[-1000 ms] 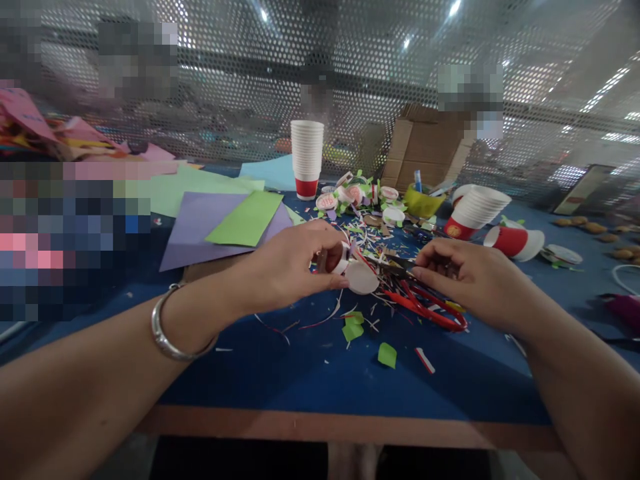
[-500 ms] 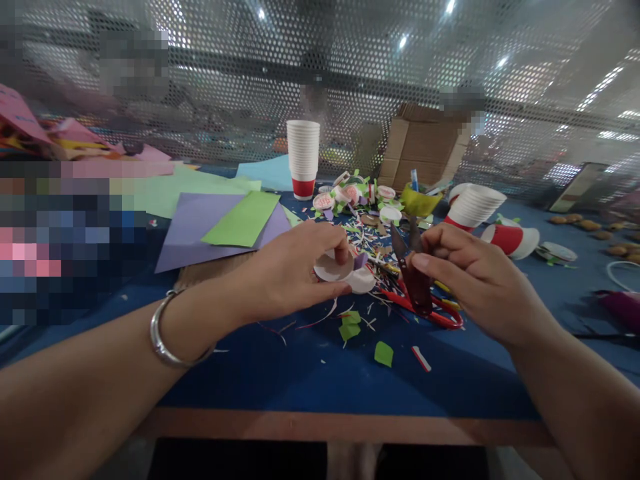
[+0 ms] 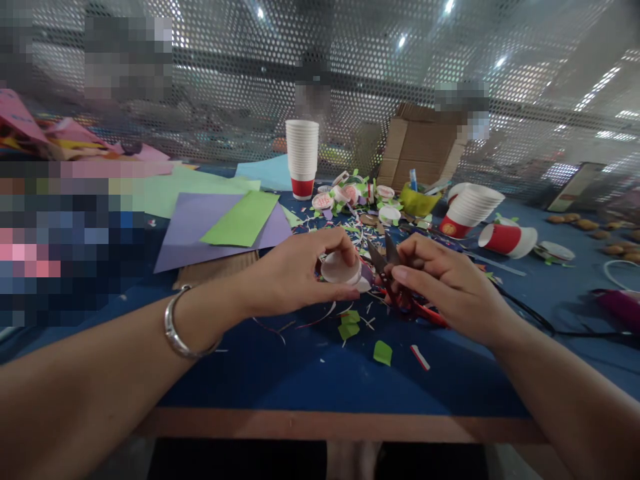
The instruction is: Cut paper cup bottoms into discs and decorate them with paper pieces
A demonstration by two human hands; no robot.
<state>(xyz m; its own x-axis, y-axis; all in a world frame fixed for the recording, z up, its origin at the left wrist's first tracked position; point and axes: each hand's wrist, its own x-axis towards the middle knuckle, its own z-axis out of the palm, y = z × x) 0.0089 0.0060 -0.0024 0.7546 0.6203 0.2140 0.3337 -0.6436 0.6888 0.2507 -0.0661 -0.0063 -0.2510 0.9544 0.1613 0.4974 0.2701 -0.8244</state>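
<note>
My left hand (image 3: 305, 273) is closed around a round white paper cup bottom (image 3: 340, 268), thumb below and fingertips on top of it. A small purple piece (image 3: 367, 272) shows at its right edge. In my right hand (image 3: 445, 283) are scissors (image 3: 379, 261) with dark blades, spread apart and pointing up and left near the cup bottom. My fingers hide most of their grip. Behind them, a pair of red-handled scissors (image 3: 434, 316) lies on the table. Green paper bits (image 3: 349, 325) are scattered just below my hands.
Purple (image 3: 180, 233) and green paper sheets (image 3: 243, 219) lie left. A cup stack (image 3: 302, 153) stands behind, near finished-looking round pieces with green tabs (image 3: 389, 214). Tipped red-and-white cups (image 3: 505, 239), a yellow holder (image 3: 419, 200) and cardboard (image 3: 420, 150) are at right and back.
My right hand has moved left with the scissors, bringing the blades close to the cup bottom. My left hand has shifted slightly right and tilted the cup bottom a little.
</note>
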